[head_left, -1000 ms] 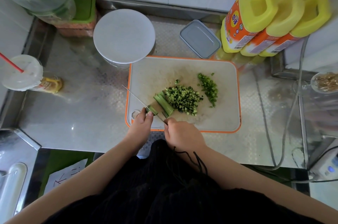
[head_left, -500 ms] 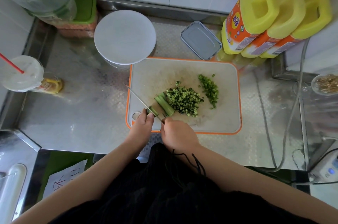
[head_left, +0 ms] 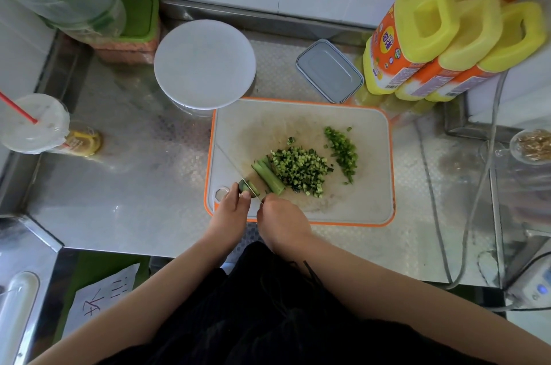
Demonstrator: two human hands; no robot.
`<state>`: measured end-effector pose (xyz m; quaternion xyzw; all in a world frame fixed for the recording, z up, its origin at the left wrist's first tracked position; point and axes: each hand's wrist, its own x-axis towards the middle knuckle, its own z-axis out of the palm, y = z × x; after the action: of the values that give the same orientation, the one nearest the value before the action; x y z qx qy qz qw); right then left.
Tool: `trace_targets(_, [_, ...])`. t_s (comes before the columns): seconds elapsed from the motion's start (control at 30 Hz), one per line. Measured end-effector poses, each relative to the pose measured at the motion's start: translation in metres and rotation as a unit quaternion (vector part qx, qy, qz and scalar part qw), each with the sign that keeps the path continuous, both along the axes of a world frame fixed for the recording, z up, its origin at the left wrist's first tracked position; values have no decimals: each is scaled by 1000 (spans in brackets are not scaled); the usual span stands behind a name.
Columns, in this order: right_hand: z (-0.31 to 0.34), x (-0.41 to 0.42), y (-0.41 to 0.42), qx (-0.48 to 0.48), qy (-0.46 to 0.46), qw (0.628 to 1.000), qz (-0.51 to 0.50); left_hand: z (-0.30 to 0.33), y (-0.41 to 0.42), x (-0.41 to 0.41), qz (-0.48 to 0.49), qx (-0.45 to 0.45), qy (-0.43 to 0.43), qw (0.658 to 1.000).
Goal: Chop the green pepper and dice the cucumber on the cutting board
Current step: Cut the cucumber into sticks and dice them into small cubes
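Orange-rimmed board (head_left: 357,209) sits on steel tabletop (head_left: 134,186). Left hand (head_left: 231,205) pins a cucumber end piece (head_left: 247,186) at the board's near-left corner, fingertips curled onto it. Right hand (head_left: 280,220) has its grip closed round the knife (head_left: 235,166) handle; the handle itself is hidden in the fist. Blade runs up-left from the hand, crossing the end piece just beside the left fingertips. Cucumber strips (head_left: 268,175) lie side by side just right of the blade, touching the diced cucumber pile (head_left: 301,169) mid-board. Chopped pepper (head_left: 343,151) forms a smaller line right of that, a little apart. Beyond the board: white round lid (head_left: 205,63), grey box (head_left: 329,71), three yellow bottles (head_left: 447,46) at right. Cup with red straw (head_left: 34,123) stands far left.
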<state>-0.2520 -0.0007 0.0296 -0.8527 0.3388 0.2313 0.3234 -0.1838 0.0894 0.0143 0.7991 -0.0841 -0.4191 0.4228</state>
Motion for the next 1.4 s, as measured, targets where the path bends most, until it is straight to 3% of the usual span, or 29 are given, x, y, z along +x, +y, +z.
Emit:
trace_targets(0.4, [-4,-12,-6,1,-36,999,6,-7,3,3,-18,15,18,1000])
trace_targets(0.6, [10,-16,-5,-3,-74,997,29,-14,2,1,58,-23,48,997])
trace_targets(0.7, [10,-14,-5,8,-84,996,14,-7,1,-3,85,-68,-14,994])
trace_targets(0.9, [-7,-17,-8,74,-50,996,-20,-8,5,-3,19,-94,-150,984])
trace_targets(1.03, [-14,-14,-14,104,-33,994,-28,-17,7,2,-35,-52,-96,993])
trace_targets(1.2, [-13,3,-31,50,0,999,-1,-20,7,3,-23,-51,-81,995])
trace_targets(1.4, [-12,27,-44,19,-76,994,74,-13,6,2,-22,-16,-48,998])
